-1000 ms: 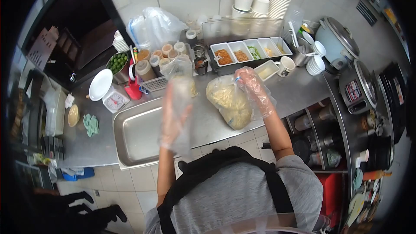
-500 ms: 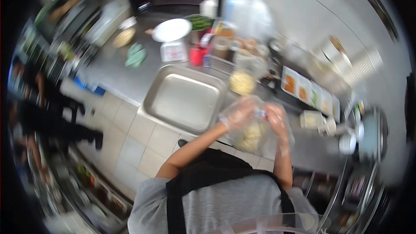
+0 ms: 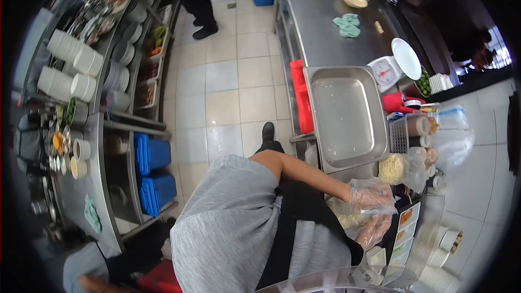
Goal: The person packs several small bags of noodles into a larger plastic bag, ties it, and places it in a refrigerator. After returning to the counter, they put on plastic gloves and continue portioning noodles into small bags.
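Observation:
A clear plastic bag of pale noodles (image 3: 351,220) lies close against my body at the counter edge, partly hidden by my arm and apron. My left hand (image 3: 372,195), in a loose clear plastic glove, is closed at the gathered top of this bag. Just nearer to me, my right hand (image 3: 375,230), also gloved, pinches the bag's plastic from the other side. The fingertips are partly hidden by the glistening film. A second bag of noodles (image 3: 392,169) stands beyond my left hand, beside the metal pan.
A deep steel pan (image 3: 347,116) sits on the counter to the left. Behind it are a dial scale (image 3: 386,73), a grey basket (image 3: 399,135) and sauce containers. A tray of toppings (image 3: 404,233) is beside my hands. Other people stand across the aisle.
My view has swung round to the left, bringing the aisle and opposite shelves into sight. Both hands stay together at the top of the noodle bag.

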Tool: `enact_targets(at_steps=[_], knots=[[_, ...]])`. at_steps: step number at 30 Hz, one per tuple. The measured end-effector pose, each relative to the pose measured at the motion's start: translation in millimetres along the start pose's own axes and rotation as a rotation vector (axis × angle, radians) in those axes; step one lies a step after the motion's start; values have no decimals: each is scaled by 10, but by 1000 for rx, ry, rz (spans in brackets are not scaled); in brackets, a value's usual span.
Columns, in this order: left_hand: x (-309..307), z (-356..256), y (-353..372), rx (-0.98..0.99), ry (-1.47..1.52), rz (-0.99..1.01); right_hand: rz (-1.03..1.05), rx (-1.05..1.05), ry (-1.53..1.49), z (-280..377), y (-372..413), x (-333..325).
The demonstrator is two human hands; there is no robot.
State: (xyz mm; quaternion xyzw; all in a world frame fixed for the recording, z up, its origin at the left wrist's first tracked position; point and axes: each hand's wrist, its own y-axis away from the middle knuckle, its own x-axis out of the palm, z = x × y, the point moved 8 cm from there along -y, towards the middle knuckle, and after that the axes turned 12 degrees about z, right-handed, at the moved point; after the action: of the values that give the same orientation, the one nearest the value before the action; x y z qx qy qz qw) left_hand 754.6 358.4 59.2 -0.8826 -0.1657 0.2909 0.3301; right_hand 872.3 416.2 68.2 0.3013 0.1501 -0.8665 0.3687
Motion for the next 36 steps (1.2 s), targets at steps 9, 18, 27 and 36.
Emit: enact_targets(at_steps=[9,18,27,36], knots=[[262,151,3,19,-24,-76,137,-63,-263,-84,-114,2],[268,-35,-20,152,-148,-114,-70,26,263,10,-173,-10],[378,156,-298,83,47,447,-307,-44,394,196,-176,-105],[462,344,51,-228,17,451,-435,-134,-21,-142,-164,-30]])
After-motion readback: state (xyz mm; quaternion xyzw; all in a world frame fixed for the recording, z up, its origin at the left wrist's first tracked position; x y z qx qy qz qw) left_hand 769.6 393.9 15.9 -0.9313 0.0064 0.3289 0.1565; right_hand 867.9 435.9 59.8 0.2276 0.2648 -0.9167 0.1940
